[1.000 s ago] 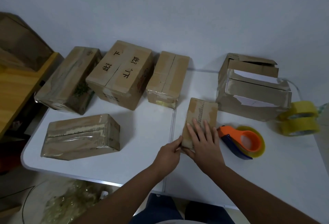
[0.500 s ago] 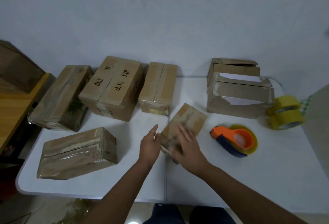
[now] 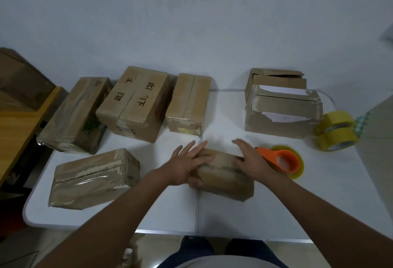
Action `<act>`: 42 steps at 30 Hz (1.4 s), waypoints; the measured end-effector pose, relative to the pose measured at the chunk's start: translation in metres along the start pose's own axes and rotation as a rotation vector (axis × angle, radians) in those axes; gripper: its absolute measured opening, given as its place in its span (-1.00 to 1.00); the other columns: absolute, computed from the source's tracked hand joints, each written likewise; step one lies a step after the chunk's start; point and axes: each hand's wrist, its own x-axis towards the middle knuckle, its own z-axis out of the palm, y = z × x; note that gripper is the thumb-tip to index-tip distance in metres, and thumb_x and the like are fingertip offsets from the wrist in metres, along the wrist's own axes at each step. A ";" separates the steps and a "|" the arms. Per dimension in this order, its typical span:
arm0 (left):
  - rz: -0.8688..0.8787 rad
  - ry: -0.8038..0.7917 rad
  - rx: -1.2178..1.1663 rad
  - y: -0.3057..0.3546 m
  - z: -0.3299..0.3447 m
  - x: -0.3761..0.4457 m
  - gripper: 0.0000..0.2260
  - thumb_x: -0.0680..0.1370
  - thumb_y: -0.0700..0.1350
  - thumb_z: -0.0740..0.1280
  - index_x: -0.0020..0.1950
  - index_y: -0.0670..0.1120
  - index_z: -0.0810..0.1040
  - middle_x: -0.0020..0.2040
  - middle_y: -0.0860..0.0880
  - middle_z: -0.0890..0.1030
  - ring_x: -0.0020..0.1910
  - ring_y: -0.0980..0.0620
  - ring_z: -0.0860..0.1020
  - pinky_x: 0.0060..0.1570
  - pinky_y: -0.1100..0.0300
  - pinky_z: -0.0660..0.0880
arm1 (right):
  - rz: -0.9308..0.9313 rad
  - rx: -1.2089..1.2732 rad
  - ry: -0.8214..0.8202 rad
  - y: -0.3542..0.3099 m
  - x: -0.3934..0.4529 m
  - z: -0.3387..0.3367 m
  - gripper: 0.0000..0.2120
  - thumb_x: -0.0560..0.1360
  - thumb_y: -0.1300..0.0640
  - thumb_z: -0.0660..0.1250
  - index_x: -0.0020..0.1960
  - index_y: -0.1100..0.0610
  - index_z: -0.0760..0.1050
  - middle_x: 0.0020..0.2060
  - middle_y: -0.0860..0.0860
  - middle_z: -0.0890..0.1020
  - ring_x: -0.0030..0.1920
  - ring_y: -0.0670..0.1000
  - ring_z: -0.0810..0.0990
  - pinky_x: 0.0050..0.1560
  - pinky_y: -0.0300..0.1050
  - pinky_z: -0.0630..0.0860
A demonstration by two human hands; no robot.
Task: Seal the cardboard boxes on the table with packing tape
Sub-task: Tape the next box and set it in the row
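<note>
Small box (image 3: 225,174) lies centre frame on the table (image 3: 319,204). Left hand (image 3: 187,165) and right hand (image 3: 251,159) rest flat, fingers straight. Judged: positioning. Next: grasp the tape dispenser (image 3: 282,161).

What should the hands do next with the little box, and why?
Probably the right hand should reach for the orange tape dispenser just beside it. The small box now lies flat between both hands, the left hand steadying its end, so it looks ready for a strip of tape.
</note>
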 end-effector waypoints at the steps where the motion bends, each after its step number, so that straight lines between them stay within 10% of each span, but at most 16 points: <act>1: -0.017 0.074 0.048 -0.001 -0.001 -0.002 -0.32 0.56 0.03 0.38 0.59 0.22 0.10 0.63 0.09 -0.22 0.58 -0.01 -0.17 0.50 -0.03 -0.10 | 0.036 0.003 -0.021 0.001 -0.003 0.004 -0.57 0.60 0.11 0.29 0.45 0.09 0.35 0.40 0.08 0.45 0.35 0.05 0.44 0.30 -0.13 0.37; 5: -0.135 0.413 -0.036 0.019 0.023 -0.008 -0.58 0.61 -0.05 0.21 0.50 0.03 0.38 0.57 -0.05 0.21 0.47 -0.17 0.25 0.38 -0.05 0.35 | 0.166 0.115 0.090 0.007 -0.024 0.019 -0.75 0.57 -0.04 0.32 0.17 0.06 0.53 -0.04 -0.01 0.65 -0.07 -0.02 0.60 -0.06 -0.09 0.54; 11: -0.162 0.123 -0.160 0.042 0.037 0.016 -0.01 0.39 0.52 -0.03 0.62 -0.05 -0.21 0.56 -0.08 -0.42 0.50 -0.11 -0.50 0.51 -0.02 -0.25 | 0.218 0.272 0.126 0.013 -0.041 0.036 -0.79 0.56 -0.06 0.31 0.14 0.00 0.54 -0.06 -0.11 0.63 -0.06 -0.07 0.61 -0.04 -0.01 0.59; 21: 0.126 0.233 -0.039 0.045 0.031 0.054 -0.39 0.62 0.30 -0.02 0.63 0.11 -0.02 0.62 0.12 -0.16 0.60 0.05 -0.21 0.57 -0.03 -0.03 | 0.209 0.426 0.215 0.026 -0.049 0.019 -0.76 0.61 0.06 0.28 0.26 -0.01 0.51 -0.03 -0.16 0.59 -0.06 -0.26 0.54 -0.13 -0.46 0.44; 26: 0.166 0.137 -0.035 0.041 0.038 0.046 -0.26 0.57 0.31 0.20 0.63 0.11 -0.05 0.63 0.10 -0.20 0.58 0.04 -0.31 0.58 0.00 -0.06 | 0.302 0.168 0.442 0.074 -0.039 0.011 -0.69 0.56 0.15 0.36 0.26 0.24 0.49 0.07 0.12 0.56 0.06 0.06 0.53 0.01 -0.15 0.43; 33: 0.089 0.289 -0.026 0.044 0.041 0.045 -0.38 0.61 0.04 0.31 0.61 0.11 0.12 0.64 0.10 -0.07 0.61 -0.03 -0.12 0.55 -0.04 0.08 | 0.465 -0.172 0.156 0.114 -0.009 -0.001 -0.44 0.49 -0.15 0.38 0.26 0.24 0.35 0.08 0.14 0.53 0.06 0.16 0.56 0.03 0.07 0.54; 42: 0.078 0.441 -0.092 0.045 0.047 0.051 -0.53 0.61 -0.04 0.27 0.53 0.08 0.33 0.56 0.03 0.29 0.57 -0.07 0.17 0.46 -0.02 0.31 | 0.398 -0.212 0.015 0.118 -0.012 -0.020 -0.73 0.62 -0.09 0.15 0.08 0.12 0.31 -0.11 0.08 0.58 -0.19 0.06 0.54 -0.20 -0.03 0.47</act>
